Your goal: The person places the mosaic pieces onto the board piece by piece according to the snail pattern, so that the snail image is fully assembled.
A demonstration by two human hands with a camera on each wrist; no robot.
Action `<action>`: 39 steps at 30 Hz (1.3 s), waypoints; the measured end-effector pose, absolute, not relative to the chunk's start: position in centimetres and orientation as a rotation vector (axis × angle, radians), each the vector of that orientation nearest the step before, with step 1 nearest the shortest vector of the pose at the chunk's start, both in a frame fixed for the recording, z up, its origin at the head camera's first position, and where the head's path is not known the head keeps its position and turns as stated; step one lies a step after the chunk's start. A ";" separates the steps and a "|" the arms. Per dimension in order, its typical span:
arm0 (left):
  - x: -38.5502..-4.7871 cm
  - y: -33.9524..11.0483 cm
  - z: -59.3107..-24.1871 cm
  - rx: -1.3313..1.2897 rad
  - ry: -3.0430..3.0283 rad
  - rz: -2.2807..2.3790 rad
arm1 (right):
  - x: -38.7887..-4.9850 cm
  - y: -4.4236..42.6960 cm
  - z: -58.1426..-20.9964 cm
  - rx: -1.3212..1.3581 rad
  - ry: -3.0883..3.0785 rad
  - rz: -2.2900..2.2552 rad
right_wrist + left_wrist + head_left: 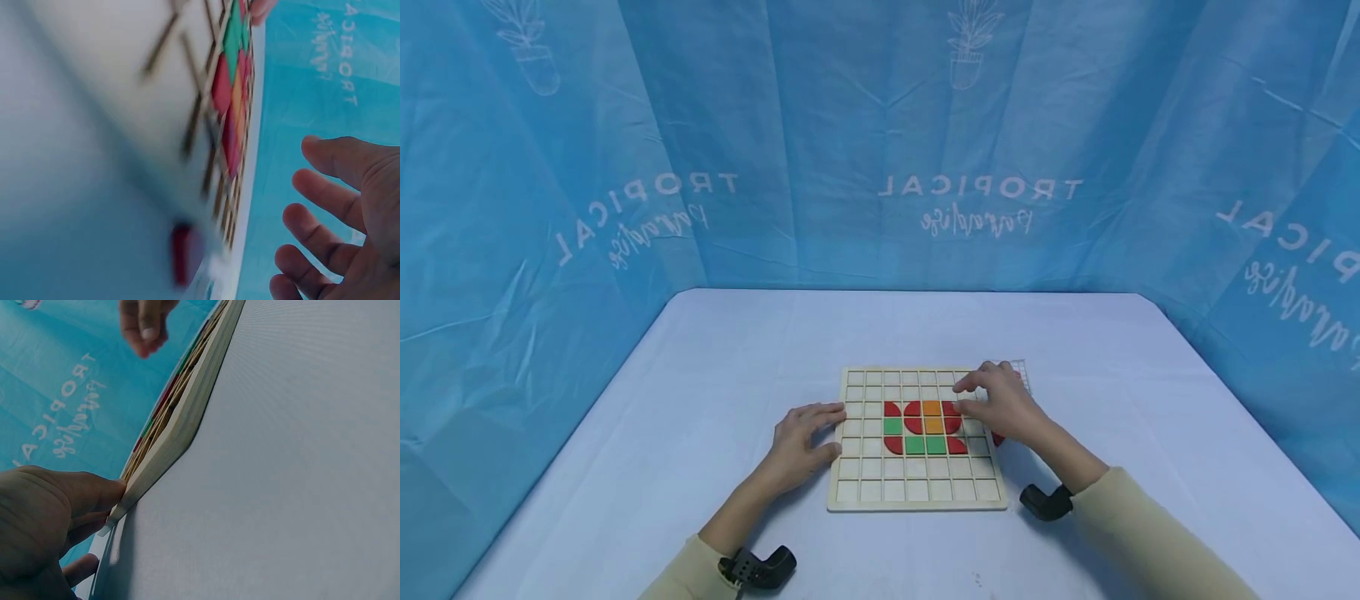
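Observation:
A pale gridded board (917, 493) lies flat, with red quarter-round tiles (892, 446), green square tiles (892, 426) and orange square tiles (932, 425) set in its middle cells. My left hand (801, 446) touches the board's left edge with thumb and fingertips; in the left wrist view that hand (37, 531) rests its thumb on the rim (181, 428). Over the upper right cells hovers my right hand (1006, 404), fingers loosely bent. The right wrist view shows this hand (356, 212) with fingers spread and nothing between them, apart from the tiles (222, 84).
Beside the board's right edge lies a red piece (997, 438). A card with a printed grid (1020, 368) sits partly hidden behind the right hand. The white table (737, 358) is bounded by blue printed curtains (820, 233) at the back and sides.

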State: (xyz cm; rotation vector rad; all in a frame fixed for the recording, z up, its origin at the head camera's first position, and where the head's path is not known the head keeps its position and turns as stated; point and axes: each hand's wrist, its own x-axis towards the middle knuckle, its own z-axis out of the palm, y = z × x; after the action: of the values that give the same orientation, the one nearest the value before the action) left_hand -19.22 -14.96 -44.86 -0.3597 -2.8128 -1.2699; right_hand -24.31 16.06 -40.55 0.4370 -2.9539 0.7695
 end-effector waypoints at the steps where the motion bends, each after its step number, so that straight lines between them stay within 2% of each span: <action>1: -19.2 -15.0 -44.9 -0.359 -2.814 -1.269 | -24.0 16.6 -40.7 0.419 -2.961 0.760; 15: -19.2 -15.0 -44.9 -0.364 -2.810 -1.284 | -22.3 22.6 -42.5 0.466 -3.091 0.781; 27: -19.1 -14.9 -44.8 -0.333 -2.819 -1.289 | -22.9 22.9 -42.9 0.577 -3.137 0.710; 39: -19.1 -15.0 -44.8 -0.378 -2.800 -1.284 | -22.0 23.8 -43.2 0.585 -3.108 0.718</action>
State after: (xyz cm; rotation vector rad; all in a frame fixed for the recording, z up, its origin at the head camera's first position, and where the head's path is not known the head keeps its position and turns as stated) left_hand -19.08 -14.99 -44.76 -0.3784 -2.8005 -1.2839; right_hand -21.97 23.83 -43.19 0.5845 -3.1084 0.7182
